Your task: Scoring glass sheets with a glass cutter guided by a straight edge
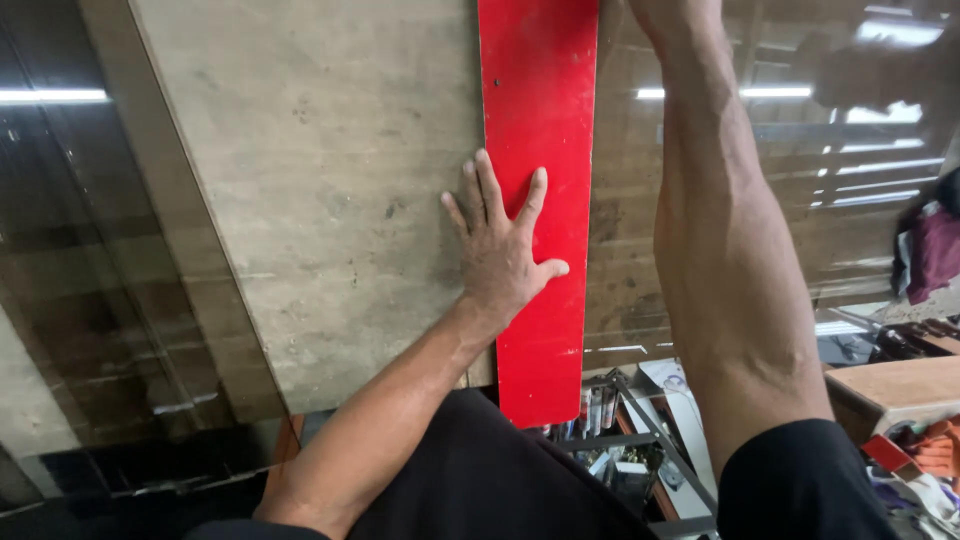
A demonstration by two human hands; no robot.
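A long red flat board point(541, 110) lies lengthwise on a worn grey-brown panel point(320, 170) and on a sheet of glass. My left hand point(500, 245) presses flat on the red board's left edge, fingers spread, partly on the panel. My right arm point(725, 250) reaches up past the top of the frame; its hand is out of view.
Reflective glass sheets point(110, 270) cover the surface left and right of the panel. Below the near edge stand a metal rack with small items point(625, 430), a wooden block point(895, 385) and orange and red objects point(925, 455) at the lower right.
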